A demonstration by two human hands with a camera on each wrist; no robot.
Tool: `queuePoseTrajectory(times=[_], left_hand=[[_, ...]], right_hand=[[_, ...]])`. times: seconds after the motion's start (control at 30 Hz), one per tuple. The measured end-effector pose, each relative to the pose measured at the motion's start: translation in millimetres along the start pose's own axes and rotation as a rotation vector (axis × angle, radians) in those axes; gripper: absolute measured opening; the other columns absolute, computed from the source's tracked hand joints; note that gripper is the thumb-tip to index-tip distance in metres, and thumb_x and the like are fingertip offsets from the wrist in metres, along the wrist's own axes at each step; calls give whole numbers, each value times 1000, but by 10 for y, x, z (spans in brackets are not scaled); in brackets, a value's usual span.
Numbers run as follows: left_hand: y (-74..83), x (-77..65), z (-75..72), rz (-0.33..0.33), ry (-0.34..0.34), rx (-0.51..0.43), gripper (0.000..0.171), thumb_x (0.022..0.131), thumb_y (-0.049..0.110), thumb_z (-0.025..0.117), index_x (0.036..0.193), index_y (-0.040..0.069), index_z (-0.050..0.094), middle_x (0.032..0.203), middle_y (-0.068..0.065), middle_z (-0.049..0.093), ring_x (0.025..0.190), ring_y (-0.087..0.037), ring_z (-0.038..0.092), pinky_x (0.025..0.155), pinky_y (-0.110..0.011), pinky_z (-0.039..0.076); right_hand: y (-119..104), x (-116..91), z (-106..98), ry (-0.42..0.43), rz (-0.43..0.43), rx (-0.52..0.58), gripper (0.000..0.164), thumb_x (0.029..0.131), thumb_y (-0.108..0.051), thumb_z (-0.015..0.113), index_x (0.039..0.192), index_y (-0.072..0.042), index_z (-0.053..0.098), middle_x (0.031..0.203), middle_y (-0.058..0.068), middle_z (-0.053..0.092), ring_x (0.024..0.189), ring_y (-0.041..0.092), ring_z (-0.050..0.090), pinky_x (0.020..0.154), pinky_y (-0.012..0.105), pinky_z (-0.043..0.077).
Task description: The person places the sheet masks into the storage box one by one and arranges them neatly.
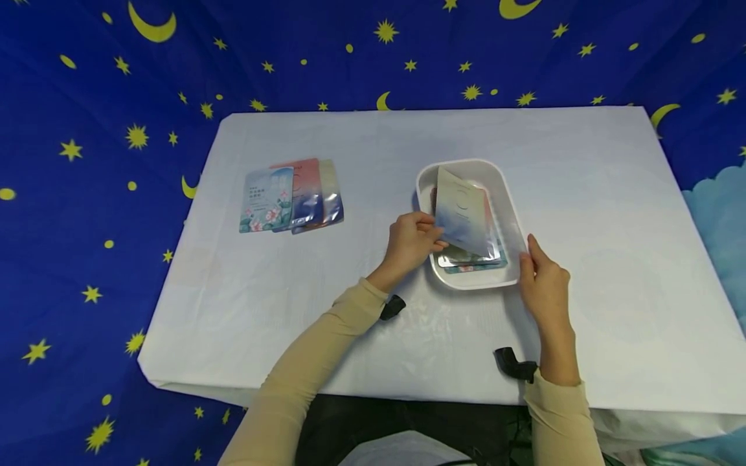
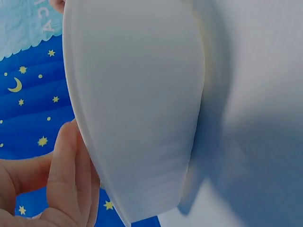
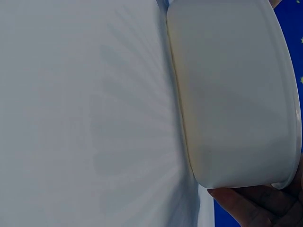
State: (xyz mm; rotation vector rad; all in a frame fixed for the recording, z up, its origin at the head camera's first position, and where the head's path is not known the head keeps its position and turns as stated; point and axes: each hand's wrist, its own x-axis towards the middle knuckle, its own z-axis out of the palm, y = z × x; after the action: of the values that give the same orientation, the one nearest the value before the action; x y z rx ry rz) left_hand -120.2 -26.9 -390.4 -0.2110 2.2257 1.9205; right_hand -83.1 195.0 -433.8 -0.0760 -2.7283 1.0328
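Observation:
A white plastic basin (image 1: 509,204) stands on the table with several flat, shiny packets (image 1: 473,268) inside. My left hand (image 1: 412,241) reaches over its left rim and pinches the lower left edge of the top packet (image 1: 462,210), which is cream fading to blue and lies at a slant over the others. On the opposite side, my right hand (image 1: 544,278) grips the basin's lower right wall, thumb near the rim. In the left wrist view, the left fingers (image 2: 64,175) show beside the basin's rim. The right fingers (image 3: 251,203) lie against its outer end in the right wrist view.
Left of the basin, an overlapping row of packets lies on the white-covered table (image 1: 618,259): a light blue floral one (image 1: 266,199), a red-and-blue one (image 1: 306,194) and a cream-and-blue one (image 1: 332,194). A blue star-patterned cloth (image 1: 338,77) hangs behind.

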Motion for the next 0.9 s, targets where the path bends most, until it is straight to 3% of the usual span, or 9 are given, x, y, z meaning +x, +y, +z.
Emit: queuePoseTrajectory(times=[0.2, 0.43, 0.6, 0.77, 0.9], left_hand=[[-11, -25, -53, 14, -30, 61, 33, 84, 8, 59, 114, -3, 56, 85, -15, 64, 59, -19, 65, 56, -28, 54], [-38, -8, -203, 30, 14, 47, 34, 82, 9, 62, 113, -3, 58, 84, -10, 64, 55, -15, 63, 53, -26, 53], [-60, 2, -347, 19, 40, 40, 34, 82, 10, 62, 112, -2, 58, 87, -16, 64, 56, -18, 64, 52, -26, 53], [-118, 17, -555, 18, 101, 64, 34, 81, 12, 63, 112, -2, 58, 85, -16, 64, 60, -26, 65, 53, -31, 54], [-189, 32, -839, 65, 223, 198, 32, 81, 15, 63, 109, 0, 61, 81, -13, 64, 62, -28, 64, 52, -32, 53]], right_hand=[[-10, -6, 4, 4, -12, -1, 39, 92, -16, 43, 128, -1, 45, 118, 25, 51, 100, 42, 54, 75, 53, 47], [0, -1, 5, 22, -18, -9, 38, 91, -15, 45, 127, -1, 46, 116, 25, 52, 96, 43, 56, 74, 52, 47], [-11, -6, -10, 19, -6, -8, 38, 91, -16, 44, 127, -2, 47, 116, 25, 53, 95, 43, 56, 73, 52, 47], [-8, -9, -6, 25, -6, -8, 38, 91, -16, 44, 127, -2, 47, 116, 24, 53, 96, 43, 56, 73, 53, 47], [-9, -6, 4, 23, -10, -6, 38, 91, -16, 44, 127, -2, 47, 116, 24, 53, 96, 43, 56, 73, 53, 47]])
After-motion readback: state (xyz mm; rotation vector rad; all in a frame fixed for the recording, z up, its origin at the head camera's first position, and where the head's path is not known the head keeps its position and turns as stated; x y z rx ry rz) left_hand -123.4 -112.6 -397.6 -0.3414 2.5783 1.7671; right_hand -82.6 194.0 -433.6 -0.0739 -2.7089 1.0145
